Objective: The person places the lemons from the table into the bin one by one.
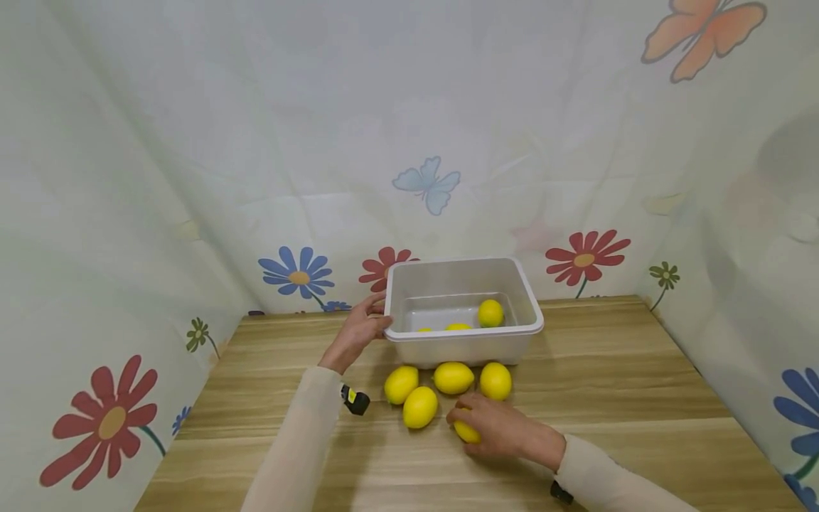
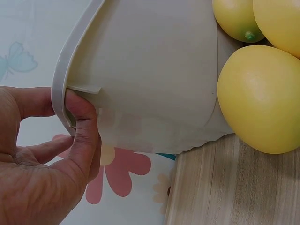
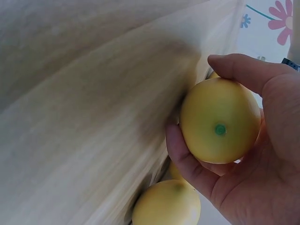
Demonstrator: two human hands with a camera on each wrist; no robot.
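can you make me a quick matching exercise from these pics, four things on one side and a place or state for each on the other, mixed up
1. left grip
2. right grip
3. white bin
4. light blue butterfly

A. printed on the backdrop
B. on the table, lemons inside
C. holding the bin's rim
D. curled round one lemon

Pairs: 1-C, 2-D, 3-B, 4-A

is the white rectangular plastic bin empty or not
Not empty: inside the white rectangular plastic bin, the head view shows one rounded yellow lemon, plus two more partly hidden.
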